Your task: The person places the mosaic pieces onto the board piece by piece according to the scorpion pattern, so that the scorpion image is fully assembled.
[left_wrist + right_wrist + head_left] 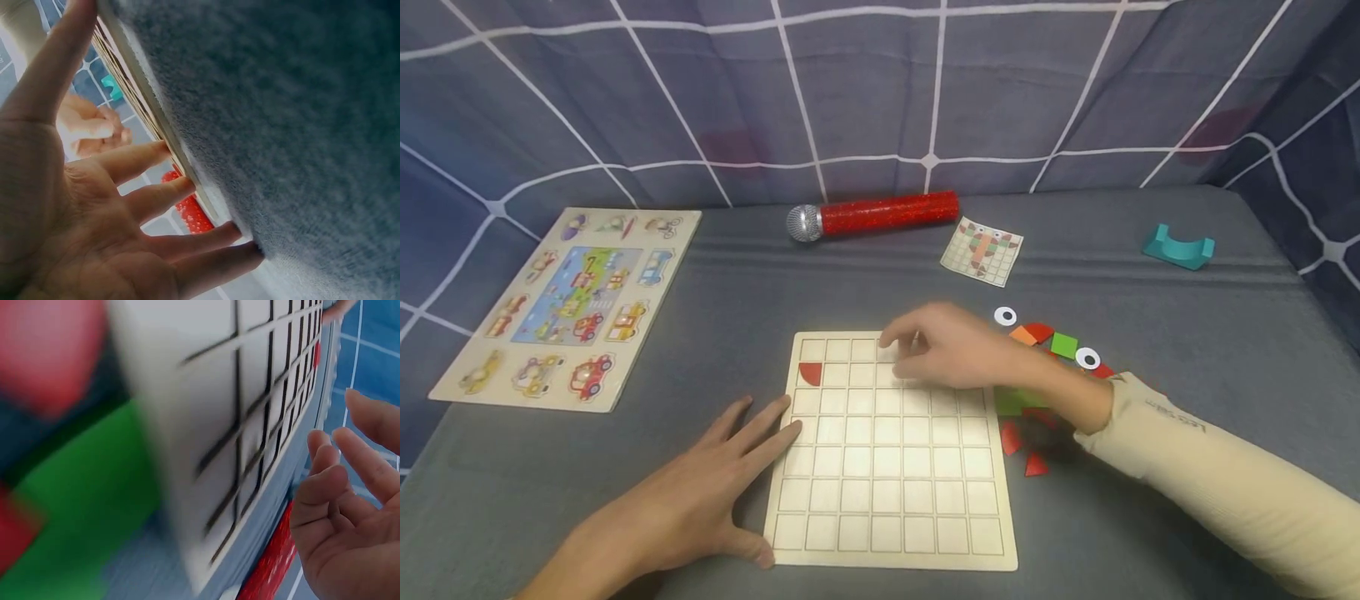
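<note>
A square wooden grid board (887, 492) lies on the grey cloth. One red quarter-round piece (810, 373) sits in a cell near its upper left. My left hand (707, 483) is spread along the board's left side, with straight fingertips (185, 184) at the edge and the thumb at the lower corner. Over the upper right cells hovers my right hand (947, 346); its fingers bend loosely, with a gap between thumb and fingertips (329, 483) and nothing seen between them. Right of the board, partly under the right forearm, lie a green square (1064, 345), red pieces (1036, 464) and eye discs (1087, 358).
Behind the board lie a red toy microphone (887, 214) and a small pattern card (981, 252). A wooden vehicle puzzle (623, 371) occupies the left side. At the back right stands a teal curved holder (1180, 250). A checked cloth (865, 92) hangs behind everything.
</note>
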Demonstrator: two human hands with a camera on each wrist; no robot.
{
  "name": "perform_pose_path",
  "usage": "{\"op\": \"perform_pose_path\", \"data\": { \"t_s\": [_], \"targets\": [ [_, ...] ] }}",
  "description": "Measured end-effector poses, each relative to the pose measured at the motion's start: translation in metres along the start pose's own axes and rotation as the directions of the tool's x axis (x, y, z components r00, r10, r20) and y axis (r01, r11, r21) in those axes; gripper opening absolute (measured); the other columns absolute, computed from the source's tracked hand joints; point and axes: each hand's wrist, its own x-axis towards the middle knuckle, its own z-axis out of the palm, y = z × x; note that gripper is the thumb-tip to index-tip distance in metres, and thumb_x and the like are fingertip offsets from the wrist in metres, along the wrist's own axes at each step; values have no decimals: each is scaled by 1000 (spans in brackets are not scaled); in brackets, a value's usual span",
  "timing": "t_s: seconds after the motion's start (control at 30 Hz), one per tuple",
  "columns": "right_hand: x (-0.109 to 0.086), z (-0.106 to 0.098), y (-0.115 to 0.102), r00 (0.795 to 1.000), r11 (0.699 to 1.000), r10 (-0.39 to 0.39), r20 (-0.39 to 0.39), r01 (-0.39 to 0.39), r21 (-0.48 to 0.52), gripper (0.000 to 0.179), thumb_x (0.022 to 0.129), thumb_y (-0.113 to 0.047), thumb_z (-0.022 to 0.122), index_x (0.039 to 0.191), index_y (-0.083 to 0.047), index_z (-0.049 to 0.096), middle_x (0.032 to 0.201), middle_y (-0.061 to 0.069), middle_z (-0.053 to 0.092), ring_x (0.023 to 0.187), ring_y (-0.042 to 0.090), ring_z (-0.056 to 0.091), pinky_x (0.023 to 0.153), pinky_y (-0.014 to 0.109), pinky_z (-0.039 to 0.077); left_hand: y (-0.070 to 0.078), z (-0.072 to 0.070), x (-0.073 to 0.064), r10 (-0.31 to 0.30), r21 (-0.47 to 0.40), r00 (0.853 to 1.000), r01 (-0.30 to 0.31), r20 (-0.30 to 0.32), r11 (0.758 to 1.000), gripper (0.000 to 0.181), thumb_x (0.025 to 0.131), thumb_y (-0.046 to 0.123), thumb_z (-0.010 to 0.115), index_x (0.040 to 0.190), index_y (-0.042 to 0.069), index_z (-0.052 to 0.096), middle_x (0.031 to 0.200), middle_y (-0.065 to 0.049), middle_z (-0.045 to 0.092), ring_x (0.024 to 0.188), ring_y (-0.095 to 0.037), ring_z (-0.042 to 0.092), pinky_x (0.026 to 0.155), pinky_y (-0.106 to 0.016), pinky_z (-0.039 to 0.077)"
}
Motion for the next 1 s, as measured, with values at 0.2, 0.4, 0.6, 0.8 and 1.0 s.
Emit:
{"op": "perform_pose_path", "data": {
  "t_s": [0.2,0.4,0.6,0.8,1.0],
  "targets": [
    [-34,-22,23,993,998,58,-102,-61,-24,29,85,-7,72,114,-6,72,98,1,69,85,17,60,77,36,50,-1,2,-2,29,-2,999,-29,-22,1000,121,55,78,71,155,21,34,164,-2,15,142,-52,14,96,-68,38],
    [-62,-35,45,983,992,81,-165,-95,-77,29,85,-4,75,114,-5,71,94,1,66,78,19,53,67,30,46,-1,1,-2,29,-19,1000,-29,-8,999,120,56,78,71,156,22,33,164,-2,15,142,-52,13,97,-69,37],
    [-81,-39,58,972,982,84,-220,-118,-149,27,86,-10,77,112,-9,72,82,-2,55,75,17,50,63,28,42,0,0,-3,34,-7,999,-34,-20,999,120,56,78,71,156,22,33,164,-3,15,142,-52,14,97,-68,38],
    [-92,-45,63,955,962,104,-276,-167,-215,28,84,-5,77,111,-10,72,93,0,61,75,17,50,61,28,42,0,1,-3,33,0,999,-33,-23,999,120,56,77,72,156,22,33,164,-2,16,142,-51,14,96,-67,39],
    [-96,-53,71,947,937,151,-283,-228,-265,32,87,-3,73,118,-5,69,100,5,61,69,18,46,54,30,38,0,0,-1,20,-1,1000,-20,-12,1000,121,55,78,71,156,22,33,164,-3,16,142,-51,14,96,-68,38]
  ]
}}
